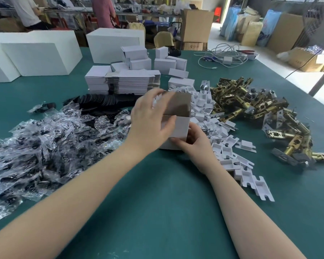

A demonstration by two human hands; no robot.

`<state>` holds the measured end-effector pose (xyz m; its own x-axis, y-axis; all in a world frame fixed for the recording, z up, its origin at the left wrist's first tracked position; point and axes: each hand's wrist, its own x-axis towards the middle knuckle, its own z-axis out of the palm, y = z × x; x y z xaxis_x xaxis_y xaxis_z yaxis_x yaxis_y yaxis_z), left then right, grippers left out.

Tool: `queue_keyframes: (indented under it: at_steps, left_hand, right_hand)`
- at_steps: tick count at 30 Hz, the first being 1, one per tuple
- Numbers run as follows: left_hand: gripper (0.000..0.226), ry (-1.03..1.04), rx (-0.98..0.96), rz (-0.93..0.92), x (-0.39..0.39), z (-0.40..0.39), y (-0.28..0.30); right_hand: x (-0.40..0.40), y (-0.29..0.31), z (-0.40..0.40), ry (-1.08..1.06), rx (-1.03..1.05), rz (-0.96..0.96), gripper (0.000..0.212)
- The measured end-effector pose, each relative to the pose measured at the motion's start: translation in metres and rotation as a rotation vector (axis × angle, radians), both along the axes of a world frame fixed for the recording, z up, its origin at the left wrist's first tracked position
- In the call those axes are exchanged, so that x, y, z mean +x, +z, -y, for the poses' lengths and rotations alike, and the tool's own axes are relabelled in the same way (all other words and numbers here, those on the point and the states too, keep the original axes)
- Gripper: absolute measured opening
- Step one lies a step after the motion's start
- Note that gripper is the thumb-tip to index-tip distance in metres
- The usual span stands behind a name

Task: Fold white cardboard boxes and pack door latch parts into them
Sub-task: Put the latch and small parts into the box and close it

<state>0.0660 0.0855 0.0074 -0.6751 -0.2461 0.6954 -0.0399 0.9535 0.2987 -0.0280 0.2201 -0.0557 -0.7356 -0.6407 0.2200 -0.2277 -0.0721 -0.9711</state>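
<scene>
Far left on the green bench [157, 212], heap of clear plastic bags [45, 144] with dark parts inside; behind them big white cartons [41, 57]; row of black discs [105, 101] just past the bags; stack of flat white box blanks [133, 83] behind the discs, folded small white boxes [138, 60] piled further back; mid-bench, half-folded white cardboard box [178, 116] standing open-topped, brown inside visible; left hand [150, 120] over its left side, fingers curled round the box, thumb on the near white wall, fingertips at the top rim; right hand [195, 143] at the box's near right corner, fingers curled round the lower edge, gripping it; right of the box, scatter of white cardboard inserts [230, 152] running toward the near edge; further right, pile of brass door latch parts [251, 105], none in the box as far as visible; white cables [223, 55] at back right of bench.
</scene>
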Motion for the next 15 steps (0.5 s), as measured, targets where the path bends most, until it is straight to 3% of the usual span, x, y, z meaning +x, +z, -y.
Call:
queue_keyframes:
  at_steps: [2, 4, 9, 15]
  left_hand:
    - [0.066, -0.109, 0.460, -0.033, -0.004, -0.005, -0.018]
    - [0.069, -0.189, 0.707, -0.059, -0.008, -0.011, -0.031]
    - [0.058, -0.276, 0.643, -0.140, -0.009, -0.010, -0.056]
    - [0.055, -0.278, 0.610, -0.141, -0.009, -0.003, -0.061]
  right_hand:
    - [0.002, 0.004, 0.000, -0.010, -0.008, -0.043, 0.045]
    - [0.003, 0.005, 0.001, -0.035, 0.003, -0.110, 0.048]
    - [0.009, 0.002, 0.004, -0.151, 0.025, -0.212, 0.078]
    - [0.011, 0.007, 0.007, -0.241, -0.079, -0.362, 0.067]
